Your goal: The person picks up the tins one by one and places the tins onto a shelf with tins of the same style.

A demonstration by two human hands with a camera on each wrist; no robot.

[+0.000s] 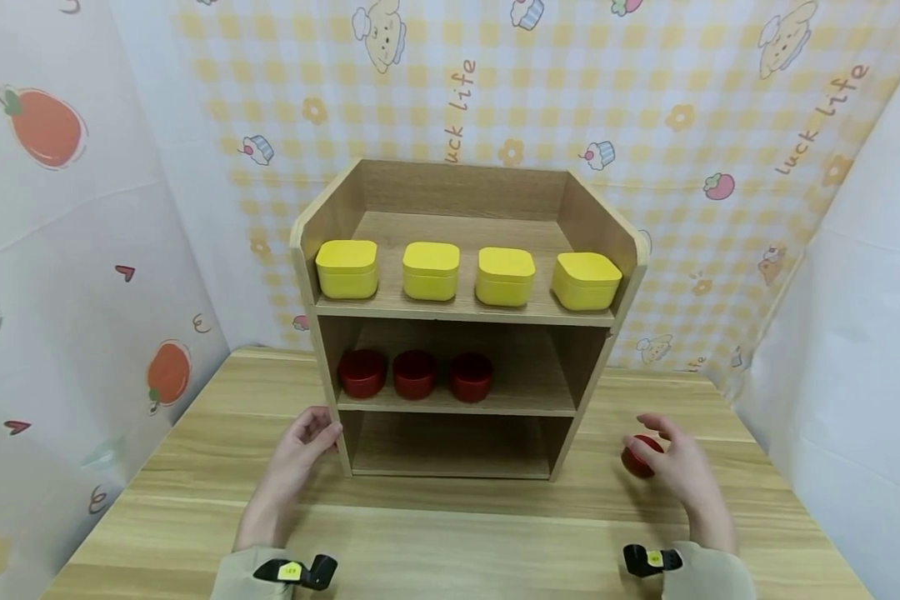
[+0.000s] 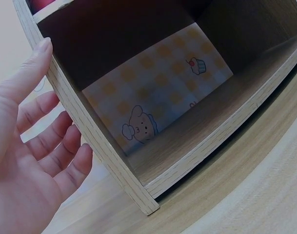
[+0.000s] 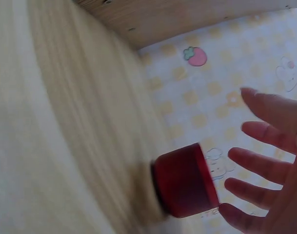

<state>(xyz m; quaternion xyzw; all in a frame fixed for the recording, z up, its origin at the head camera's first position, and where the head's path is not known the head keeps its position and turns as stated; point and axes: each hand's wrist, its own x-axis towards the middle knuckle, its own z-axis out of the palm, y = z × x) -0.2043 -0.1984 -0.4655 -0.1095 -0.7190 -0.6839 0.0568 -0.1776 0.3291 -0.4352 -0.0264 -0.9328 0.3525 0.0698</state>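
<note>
On the left, my left hand [image 1: 297, 457] touches the left side panel of a small wooden shelf [image 1: 435, 312]. In the left wrist view the thumb tip lies on the panel's front edge, with the other fingers loosely bent along its outer side. My right hand [image 1: 681, 471] hovers over a round dark red container [image 1: 634, 464] standing on the table right of the shelf. Its fingers [image 3: 258, 165] are spread in the right wrist view; the little fingertip is close to the container's rim, and whether it touches I cannot tell.
Several yellow square boxes [image 1: 431, 272] line the shelf's top level. Three dark red round containers [image 1: 414, 375] sit on the middle level, towards the left. The wooden table [image 1: 450, 542] extends around the shelf, with a patterned cloth [image 1: 480, 100] behind.
</note>
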